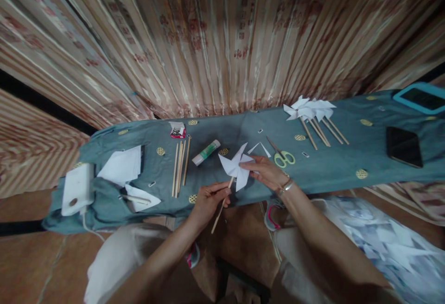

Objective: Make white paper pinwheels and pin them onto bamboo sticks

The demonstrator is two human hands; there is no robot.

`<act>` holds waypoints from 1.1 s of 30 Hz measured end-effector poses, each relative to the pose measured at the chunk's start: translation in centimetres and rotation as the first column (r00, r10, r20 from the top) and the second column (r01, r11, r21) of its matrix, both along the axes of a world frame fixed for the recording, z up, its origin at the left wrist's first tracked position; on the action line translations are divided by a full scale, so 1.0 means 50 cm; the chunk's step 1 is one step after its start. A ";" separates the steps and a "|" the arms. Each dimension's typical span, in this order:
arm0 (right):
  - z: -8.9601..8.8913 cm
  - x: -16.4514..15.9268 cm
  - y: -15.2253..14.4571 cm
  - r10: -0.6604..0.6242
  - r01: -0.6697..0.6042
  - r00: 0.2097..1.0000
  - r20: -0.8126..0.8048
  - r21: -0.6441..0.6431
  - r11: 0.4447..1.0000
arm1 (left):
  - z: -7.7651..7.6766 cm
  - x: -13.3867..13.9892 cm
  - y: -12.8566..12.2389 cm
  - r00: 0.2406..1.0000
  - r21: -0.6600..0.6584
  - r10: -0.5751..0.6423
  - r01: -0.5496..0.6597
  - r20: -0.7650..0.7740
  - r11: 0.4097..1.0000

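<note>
A white paper pinwheel (233, 165) on a thin wooden stick is held up in front of me, over the near edge of the cloth. My left hand (210, 201) is closed round the stick below the blades. With its fingers on the right-hand blades, my right hand (264, 171) grips the paper near the centre. Just beyond the pinwheel lie white paper offcuts (260, 148) and scissors with pale green handles (284, 158). A glue stick (206, 152) rests to the left, beside several loose wooden sticks (180, 167).
Several pinwheels (309, 108) lie at the back right, near a black phone (403, 147) and a blue-framed tablet (422, 98). A small red box (178, 130), stacked white paper (121, 165), a pencil (136, 199) and a white power strip (78, 189) are left. A curtain (222, 40) hangs behind.
</note>
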State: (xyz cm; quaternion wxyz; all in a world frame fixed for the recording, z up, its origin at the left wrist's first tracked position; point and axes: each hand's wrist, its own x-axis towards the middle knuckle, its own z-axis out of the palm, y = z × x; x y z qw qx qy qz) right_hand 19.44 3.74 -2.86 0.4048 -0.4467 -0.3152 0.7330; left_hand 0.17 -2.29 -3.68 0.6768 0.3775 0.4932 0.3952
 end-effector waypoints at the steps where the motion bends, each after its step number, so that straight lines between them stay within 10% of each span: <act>1: -0.003 -0.001 0.000 0.012 -0.012 1.000 -0.004 0.004 1.000 | -0.003 0.000 -0.005 1.000 -0.003 0.009 -0.009 -0.004 1.000; 19: -0.009 -0.045 0.000 0.167 -0.170 0.985 0.035 0.085 0.982 | 0.008 -0.018 -0.057 0.986 -0.080 0.160 -0.164 -0.054 0.983; 33: -0.031 -0.034 0.016 0.291 -0.287 0.937 0.194 -0.051 0.957 | -0.060 -0.026 -0.035 0.954 -0.137 -0.297 0.290 -0.036 0.947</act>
